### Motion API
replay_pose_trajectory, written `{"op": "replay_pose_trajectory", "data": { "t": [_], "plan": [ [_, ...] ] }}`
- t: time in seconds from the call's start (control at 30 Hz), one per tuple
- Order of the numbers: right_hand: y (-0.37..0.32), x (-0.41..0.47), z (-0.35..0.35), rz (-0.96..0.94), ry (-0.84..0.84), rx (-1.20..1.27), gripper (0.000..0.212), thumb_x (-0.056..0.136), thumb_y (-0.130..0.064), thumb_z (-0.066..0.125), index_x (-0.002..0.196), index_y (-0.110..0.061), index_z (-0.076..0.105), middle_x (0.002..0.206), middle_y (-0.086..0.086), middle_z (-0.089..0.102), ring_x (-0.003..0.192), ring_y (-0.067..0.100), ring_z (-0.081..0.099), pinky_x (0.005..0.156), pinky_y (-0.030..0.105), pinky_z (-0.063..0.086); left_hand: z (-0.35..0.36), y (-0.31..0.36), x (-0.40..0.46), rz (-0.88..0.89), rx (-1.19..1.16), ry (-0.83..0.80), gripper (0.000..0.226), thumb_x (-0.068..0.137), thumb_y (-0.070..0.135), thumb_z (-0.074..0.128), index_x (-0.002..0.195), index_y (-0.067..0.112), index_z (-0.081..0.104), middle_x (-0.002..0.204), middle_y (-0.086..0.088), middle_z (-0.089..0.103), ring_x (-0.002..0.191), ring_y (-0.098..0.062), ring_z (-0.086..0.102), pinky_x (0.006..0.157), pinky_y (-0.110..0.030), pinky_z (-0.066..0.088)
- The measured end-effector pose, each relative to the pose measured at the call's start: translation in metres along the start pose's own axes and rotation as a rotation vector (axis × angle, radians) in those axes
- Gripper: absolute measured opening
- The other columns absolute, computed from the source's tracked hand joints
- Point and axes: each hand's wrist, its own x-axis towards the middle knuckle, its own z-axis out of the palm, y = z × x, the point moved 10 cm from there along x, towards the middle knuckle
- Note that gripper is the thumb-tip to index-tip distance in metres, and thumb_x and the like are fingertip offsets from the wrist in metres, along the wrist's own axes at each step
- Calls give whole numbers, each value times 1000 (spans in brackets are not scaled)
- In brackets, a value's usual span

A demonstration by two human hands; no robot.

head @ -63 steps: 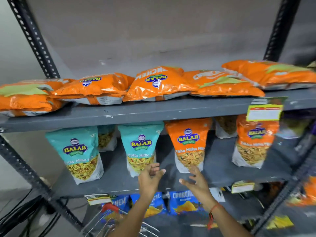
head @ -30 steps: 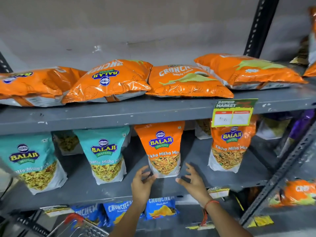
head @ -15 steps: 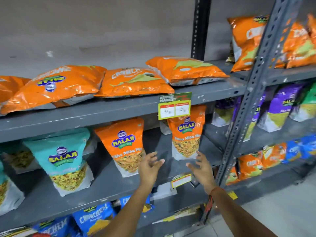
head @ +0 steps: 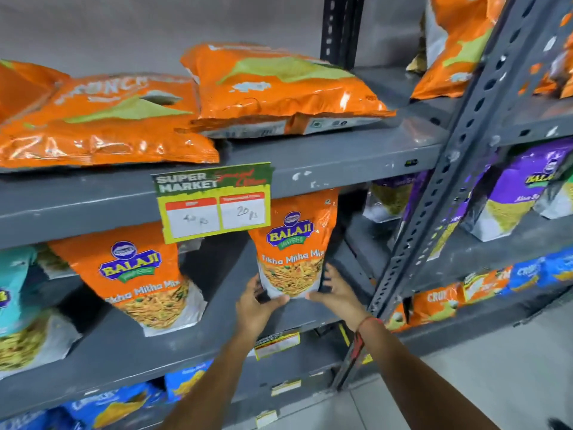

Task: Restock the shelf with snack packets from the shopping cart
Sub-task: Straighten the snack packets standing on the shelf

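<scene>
An orange Balaji Tikha Mitha Mix packet [head: 293, 243] stands upright on the middle grey shelf [head: 217, 330], under a yellow price tag [head: 214, 201]. My left hand [head: 259, 301] grips its lower left corner and my right hand [head: 336, 291] its lower right edge. A second orange Tikha Mitha Mix packet [head: 139, 274] stands to the left, apart from my hands. The shopping cart is out of view.
Large orange Crunchem bags [head: 273, 88] lie flat on the upper shelf. A teal packet [head: 18, 305] stands far left. A perforated steel upright [head: 443, 181] divides off the right bay with purple packets [head: 517, 193]. Blue packets [head: 108, 405] fill the shelf below.
The view swung right along the shelf. My hands left the first orange packet, moved right with fingers spread, and now hold the rightmost orange packet by its base.
</scene>
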Motion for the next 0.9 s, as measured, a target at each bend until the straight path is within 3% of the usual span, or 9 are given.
{"op": "replay_pose_trajectory", "data": {
  "t": [0.1, 0.27, 0.37, 0.5, 0.57, 0.7, 0.9],
  "plan": [
    [-2, -2, 0, -35, -17, -37, 50, 76, -11, 73, 116, -26, 46, 109, -8, 55, 111, 15, 49, 83, 26, 40, 1, 0, -2, 18, 21, 19, 82, 49, 46, 83, 122, 20, 57, 120, -3, 67, 110, -18, 62, 99, -46, 50],
    [-4, -7, -4, -42, 0, -32, 62, 76, -9, 73, 130, -16, 44, 114, -2, 52, 112, 16, 48, 89, 29, 36, 5, 5, -14, 62, 12, 13, 62, 66, 23, 83, 123, 16, 57, 120, -2, 66, 108, -16, 60, 95, -35, 46],
    [-9, -17, -5, -67, 25, -20, 73, 75, -7, 74, 137, -15, 35, 116, -3, 47, 110, 16, 45, 89, 30, 37, 1, 8, -20, 76, -10, 10, 70, 67, 24, 82, 130, 18, 52, 128, -3, 62, 118, -19, 57, 103, -40, 45],
    [0, -41, -1, -85, 162, 32, 78, 72, -11, 78, 136, -14, 34, 127, 7, 48, 116, 25, 48, 91, 37, 42, -28, 10, -44, 100, -28, 58, 81, 68, 22, 82, 139, 18, 43, 135, -8, 55, 121, -19, 53, 102, -37, 44],
    [9, -61, 6, -52, 259, 78, 69, 75, -16, 76, 132, -14, 38, 129, 12, 47, 117, 30, 48, 94, 42, 44, -55, 9, -63, 107, -53, 90, 77, 68, 19, 81, 136, 18, 46, 134, -10, 56, 119, -18, 53, 100, -35, 44],
    [4, -104, 44, -60, 374, 114, 53, 78, -14, 73, 123, -10, 47, 122, 14, 53, 104, 27, 52, 87, 38, 44, -133, 9, -114, 123, -97, 173, 69, 70, 19, 81, 131, 20, 50, 125, -2, 58, 116, -17, 54, 95, -31, 44],
    [-54, -163, 196, -172, 208, 61, 55, 74, -15, 76, 122, -11, 49, 118, 15, 58, 107, 28, 57, 95, 52, 48, -314, -2, -214, 154, -104, 425, 68, 67, 15, 82, 129, 12, 53, 124, -1, 58, 115, -15, 54, 94, -30, 43]
  ]
}}
